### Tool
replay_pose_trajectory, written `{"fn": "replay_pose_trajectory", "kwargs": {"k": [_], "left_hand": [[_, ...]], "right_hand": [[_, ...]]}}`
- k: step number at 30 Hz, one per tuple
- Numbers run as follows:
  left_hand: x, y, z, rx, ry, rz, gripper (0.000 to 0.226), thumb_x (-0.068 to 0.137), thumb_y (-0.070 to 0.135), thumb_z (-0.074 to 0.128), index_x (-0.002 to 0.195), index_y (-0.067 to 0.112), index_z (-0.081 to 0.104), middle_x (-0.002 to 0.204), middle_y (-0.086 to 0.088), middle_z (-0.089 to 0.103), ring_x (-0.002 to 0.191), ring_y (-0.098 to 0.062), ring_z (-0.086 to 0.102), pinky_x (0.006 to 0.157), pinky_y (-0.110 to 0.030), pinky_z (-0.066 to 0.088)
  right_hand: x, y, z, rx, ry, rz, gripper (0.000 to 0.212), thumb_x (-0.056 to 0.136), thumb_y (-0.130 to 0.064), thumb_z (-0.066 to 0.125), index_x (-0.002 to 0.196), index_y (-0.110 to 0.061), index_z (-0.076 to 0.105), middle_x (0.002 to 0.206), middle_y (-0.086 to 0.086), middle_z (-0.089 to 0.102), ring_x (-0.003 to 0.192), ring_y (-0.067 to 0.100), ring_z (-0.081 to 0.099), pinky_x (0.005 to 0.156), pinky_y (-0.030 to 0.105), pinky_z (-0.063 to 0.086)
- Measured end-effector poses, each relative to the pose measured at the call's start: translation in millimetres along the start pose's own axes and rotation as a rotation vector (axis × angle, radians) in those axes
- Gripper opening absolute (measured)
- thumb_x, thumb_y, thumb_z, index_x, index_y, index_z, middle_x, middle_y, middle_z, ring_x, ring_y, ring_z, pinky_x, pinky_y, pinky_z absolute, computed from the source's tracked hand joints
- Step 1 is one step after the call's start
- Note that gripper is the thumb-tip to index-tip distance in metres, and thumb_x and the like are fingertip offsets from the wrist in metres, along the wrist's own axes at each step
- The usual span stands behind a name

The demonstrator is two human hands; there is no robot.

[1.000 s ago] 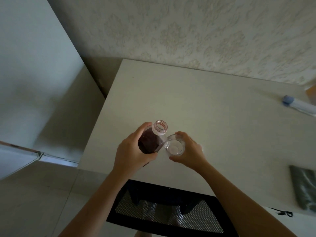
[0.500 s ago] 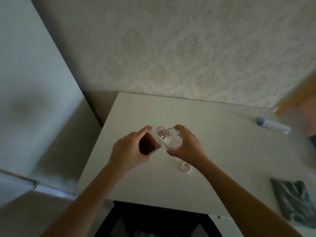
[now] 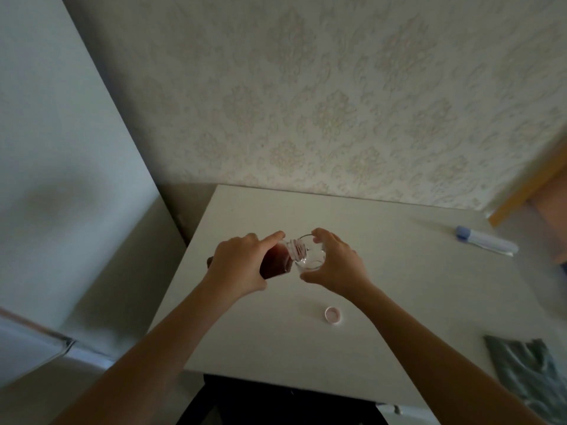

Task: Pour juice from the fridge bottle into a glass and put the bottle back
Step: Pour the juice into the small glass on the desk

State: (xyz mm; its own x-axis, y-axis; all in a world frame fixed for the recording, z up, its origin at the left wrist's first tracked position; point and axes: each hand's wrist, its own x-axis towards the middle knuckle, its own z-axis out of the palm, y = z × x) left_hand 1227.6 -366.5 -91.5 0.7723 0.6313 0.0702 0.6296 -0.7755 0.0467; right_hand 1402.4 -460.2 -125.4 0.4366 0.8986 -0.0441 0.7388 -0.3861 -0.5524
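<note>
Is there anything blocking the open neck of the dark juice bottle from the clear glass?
Nothing visible does. The tilted dark juice bottle has its uncapped neck at the clear glass rim; its small pink cap lies apart on the white table.

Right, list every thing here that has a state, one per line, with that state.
bottle: uncapped, tilted, mouth at the glass rim, dark juice inside
glass: on the table, looks empty
cap: off, lying on the table
left hand: gripping the bottle
right hand: holding the glass
cloth: crumpled at the table edge
</note>
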Motion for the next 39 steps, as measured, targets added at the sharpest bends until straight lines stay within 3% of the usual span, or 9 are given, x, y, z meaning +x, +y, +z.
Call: {"fn": "replay_pose_trajectory", "kwargs": {"k": [19, 26, 32, 39], "left_hand": [[7, 9, -12, 0.196, -0.044, 0.037, 0.095, 0.068, 0.034, 0.071, 0.142, 0.045, 0.012, 0.113, -0.007, 0.046, 0.100, -0.024, 0.045, 0.066, -0.031, 0.033], [7, 10, -11, 0.190, -0.073, 0.035, 0.096, 0.068, 0.035, 0.071, 0.142, 0.045, 0.011, 0.115, -0.008, 0.045, 0.101, -0.025, 0.045, 0.067, -0.032, 0.034], [6, 10, -9, 0.196, -0.078, 0.038, 0.096, 0.067, 0.038, 0.071, 0.141, 0.046, 0.011, 0.116, -0.007, 0.044, 0.103, -0.025, 0.045, 0.068, -0.032, 0.035], [1, 1, 1, 0.044, -0.029, 0.018, 0.099, 0.063, 0.045, 0.072, 0.142, 0.046, 0.012, 0.110, -0.003, 0.050, 0.094, -0.018, 0.048, 0.068, -0.029, 0.044]], "right_hand": [[0, 2, -3, -0.011, -0.026, -0.011, 0.084, 0.061, -0.036, 0.081, 0.132, -0.028, 0.037, 0.130, -0.009, 0.052, 0.109, 0.013, 0.055, 0.087, 0.032, 0.047], [-1, 5, 3, -0.020, -0.023, -0.011, 0.084, 0.059, -0.041, 0.080, 0.131, -0.030, 0.037, 0.128, -0.010, 0.053, 0.105, 0.013, 0.057, 0.087, 0.038, 0.051], [-2, 8, 5, -0.013, -0.027, -0.013, 0.083, 0.060, -0.041, 0.079, 0.131, -0.030, 0.037, 0.128, -0.010, 0.053, 0.107, 0.013, 0.055, 0.087, 0.035, 0.049], [-3, 13, 4, 0.061, 0.002, 0.016, 0.085, 0.056, -0.045, 0.080, 0.129, -0.031, 0.039, 0.124, -0.013, 0.055, 0.103, 0.011, 0.056, 0.085, 0.034, 0.050]]}}
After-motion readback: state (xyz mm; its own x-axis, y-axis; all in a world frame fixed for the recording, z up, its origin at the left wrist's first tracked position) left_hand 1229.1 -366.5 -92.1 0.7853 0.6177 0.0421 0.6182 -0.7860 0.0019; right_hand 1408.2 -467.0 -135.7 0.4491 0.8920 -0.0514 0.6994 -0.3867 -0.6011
